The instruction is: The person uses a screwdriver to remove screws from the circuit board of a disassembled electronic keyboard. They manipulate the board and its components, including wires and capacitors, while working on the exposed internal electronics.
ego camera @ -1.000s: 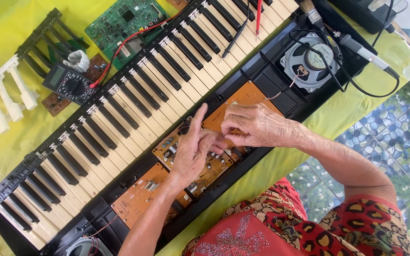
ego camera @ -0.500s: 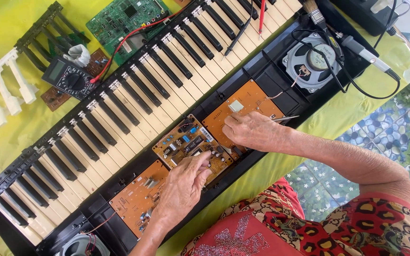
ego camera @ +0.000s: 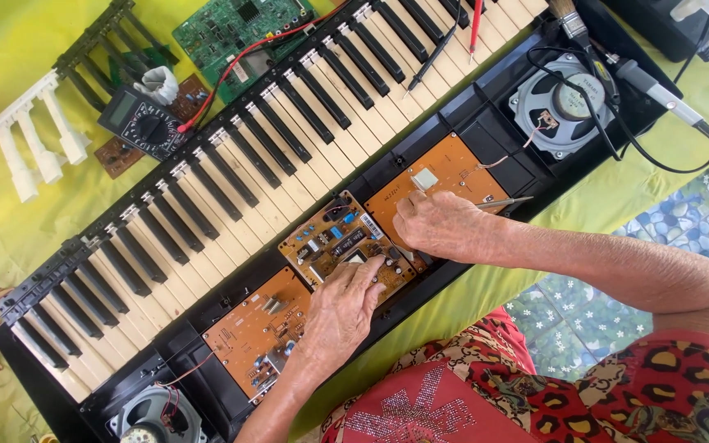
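The brown circuit board (ego camera: 346, 242), studded with small parts, lies lengthwise along the opened keyboard (ego camera: 289, 139). The left hand (ego camera: 342, 308) rests released fingers on it; the right hand (ego camera: 445, 226) curls loosely beside it.

Two bare forearms, no sleeves or jewellery, red garment with leopard-like print, glittery silver patch at the chest

Bright, even daylight, soft shadows, sharp focus throughout, slight wide-angle bending at edges.

Single head view, steeply down, close over opened keyboard (ego camera: 289, 164).
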